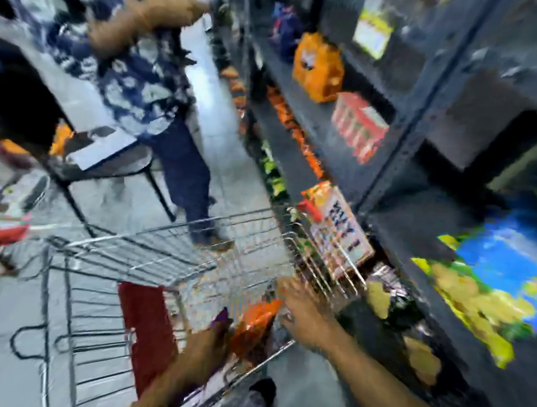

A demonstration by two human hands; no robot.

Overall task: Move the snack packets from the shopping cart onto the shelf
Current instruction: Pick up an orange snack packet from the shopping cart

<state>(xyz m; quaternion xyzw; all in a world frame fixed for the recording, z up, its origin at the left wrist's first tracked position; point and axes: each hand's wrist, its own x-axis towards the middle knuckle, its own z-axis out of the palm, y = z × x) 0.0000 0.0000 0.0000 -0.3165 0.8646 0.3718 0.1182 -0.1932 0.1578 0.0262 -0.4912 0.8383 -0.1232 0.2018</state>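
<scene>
The frame is motion-blurred. A wire shopping cart (168, 260) stands in the lower middle. Inside it, near the close right corner, lies an orange snack packet (255, 326) with a purple packet (222, 315) beside it. My left hand (210, 337) is down in the cart, against the purple packet and the orange packet's left side; the blur hides its grip. My right hand (301, 307) hovers with fingers spread at the orange packet's right, by the cart's right wall. The dark metal shelf (301, 123) runs along the right with orange packets (318, 67) on it.
Another person in a patterned shirt (136, 76) stands in the aisle beyond the cart. A small table with paper (105, 153) is at left. Red packs (358, 123), a white box (338, 227) and a blue-and-yellow bag (493, 282) sit on the shelf. Something red (147, 328) hangs on the cart.
</scene>
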